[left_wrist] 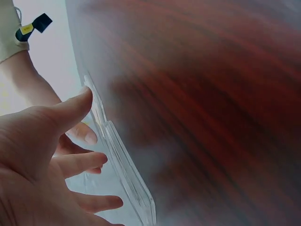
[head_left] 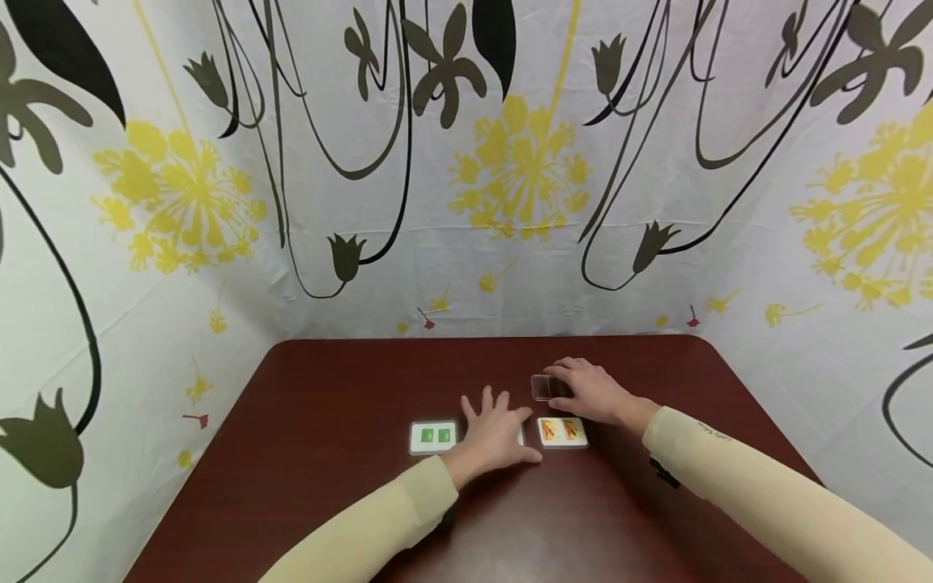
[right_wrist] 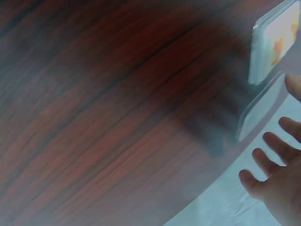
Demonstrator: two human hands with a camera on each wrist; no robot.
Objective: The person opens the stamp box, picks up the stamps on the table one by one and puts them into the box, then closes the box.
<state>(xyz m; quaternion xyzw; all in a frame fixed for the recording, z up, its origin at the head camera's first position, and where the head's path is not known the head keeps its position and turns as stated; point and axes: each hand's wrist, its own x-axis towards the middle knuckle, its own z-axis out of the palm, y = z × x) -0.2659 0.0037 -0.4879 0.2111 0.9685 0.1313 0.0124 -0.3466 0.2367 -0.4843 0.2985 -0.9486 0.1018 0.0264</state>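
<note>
My left hand [head_left: 494, 429] hovers over or rests on a flat case [head_left: 521, 435], fingers spread; the hand hides most of that case. To its left lies a clear case with two green squares on a white card [head_left: 433, 437]. On its other side is a case with two orange pictures on white [head_left: 562, 432]. Behind that one, my right hand [head_left: 594, 392] is over an empty-looking transparent case [head_left: 541, 388], its fingers loosely extended. In the right wrist view the thumb [right_wrist: 294, 86] is close to the transparent case [right_wrist: 261, 108]; whether they touch I cannot tell.
The dark red wooden table [head_left: 328, 405] has rounded far corners. A white curtain [head_left: 466, 283] with flower prints surrounds its back and sides. A dark strap piece [head_left: 663, 472] hangs below the right sleeve.
</note>
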